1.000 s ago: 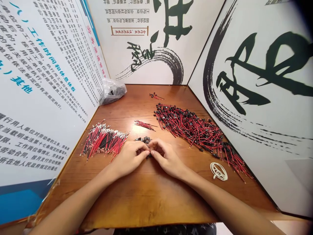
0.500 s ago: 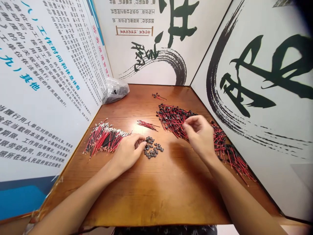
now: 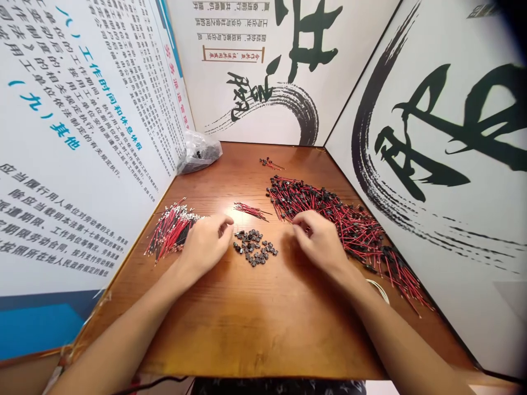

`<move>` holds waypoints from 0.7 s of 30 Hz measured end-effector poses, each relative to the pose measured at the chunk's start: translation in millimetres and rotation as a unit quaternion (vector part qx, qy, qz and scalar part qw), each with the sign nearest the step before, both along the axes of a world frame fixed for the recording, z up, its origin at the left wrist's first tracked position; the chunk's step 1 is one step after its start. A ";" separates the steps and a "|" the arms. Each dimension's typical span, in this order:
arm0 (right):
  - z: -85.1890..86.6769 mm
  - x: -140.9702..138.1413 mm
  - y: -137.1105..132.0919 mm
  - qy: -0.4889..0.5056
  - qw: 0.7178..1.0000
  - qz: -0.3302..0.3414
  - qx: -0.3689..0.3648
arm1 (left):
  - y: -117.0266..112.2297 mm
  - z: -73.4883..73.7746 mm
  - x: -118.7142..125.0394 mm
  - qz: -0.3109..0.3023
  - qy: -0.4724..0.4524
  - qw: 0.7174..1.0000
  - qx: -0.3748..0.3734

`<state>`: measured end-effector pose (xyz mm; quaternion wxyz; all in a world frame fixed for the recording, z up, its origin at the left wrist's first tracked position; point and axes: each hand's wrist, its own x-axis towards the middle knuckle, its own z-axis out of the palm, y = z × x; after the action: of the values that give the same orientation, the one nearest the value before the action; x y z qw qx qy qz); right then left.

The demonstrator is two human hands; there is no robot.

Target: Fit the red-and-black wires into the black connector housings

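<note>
My left hand [image 3: 206, 241] is closed, thumb against curled fingers, at the left edge of a small cluster of black plastic connector housings [image 3: 257, 257]. What it pinches, if anything, I cannot make out. Behind that hand lies a pile of red and black wires with pale tips [image 3: 171, 222], partly covered by it. Beside the large heap of red and black wires with black connectors [image 3: 325, 208], my right hand [image 3: 319, 238] hovers with its fingertips pinched together. Anything between those fingers is too small or hidden to name.
A small bundle of red and black wires [image 3: 251, 210] lies beyond the housings. Farther back are a few connector wires [image 3: 269, 163] and a clear plastic bag [image 3: 200, 153] with dark pieces. A pale loop [image 3: 379, 291] shows beside my right forearm. Printed panels [image 3: 255, 115] enclose the table [image 3: 255, 329].
My left hand has drawn back leftward from the black housings. My right hand has come off the large wire heap, moving left and nearer to me. The view has shifted slightly.
</note>
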<state>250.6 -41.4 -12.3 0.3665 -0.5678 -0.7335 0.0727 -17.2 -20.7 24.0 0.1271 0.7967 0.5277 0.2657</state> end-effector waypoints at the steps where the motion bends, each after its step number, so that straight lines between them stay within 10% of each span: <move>1: -3.5 -5.7 1.4 -0.007 0.999 0.032 -0.022 | 3.1 1.5 -3.4 0.013 -0.008 1.000 0.011; 6: -6.0 -34.2 21.5 -0.082 0.989 0.077 -0.093 | 10.7 5.5 -12.2 0.029 -0.006 0.999 0.017; 14: -3.5 -58.8 41.7 -0.132 0.983 -0.028 -0.125 | 16.3 13.9 -23.0 0.078 -0.007 0.997 0.022; 21: -12.4 -53.5 32.9 -0.171 0.976 -0.017 -0.137 | 11.4 3.1 -13.8 0.008 0.009 1.000 0.009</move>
<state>197.1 -8.5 -24.7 0.1557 -0.6293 -0.7583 0.0679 -31.0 -9.3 27.1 0.1129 0.7959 0.5331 0.2638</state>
